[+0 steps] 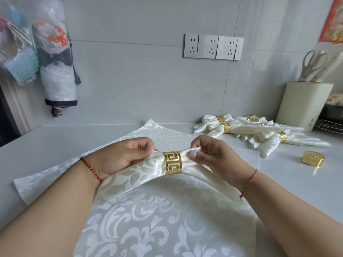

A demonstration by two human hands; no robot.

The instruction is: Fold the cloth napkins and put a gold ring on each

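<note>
Above the middle of the bench (46,143), a folded napkin (141,171) held up between both hands, gathered through a gold ring (172,163) sitting at its middle. Left hand (118,156) curled round the cloth just left of the ring, thumb on top; right hand (211,154) pinching the cloth just right of it, thumb against the fabric. Beneath them, flat napkins (148,219) spread on the bench, white damask pattern up. Further right, near the wall, a pile of finished napkins (250,130), each cinched by its own gold band, lying across one another. Just in front of that pile, apart from it, a spare gold ring (312,158) lying loose on the bench. Behind the pile at the right edge, a cream utensil holder (304,104) standing upright, with scissors (313,64) and other pale handles poking out of its top; contents lower down hidden. On the wall, a row of sockets (213,46); at far left, plastic bags (37,49) hanging, stuffed with soft items too blurred to tell.
</note>
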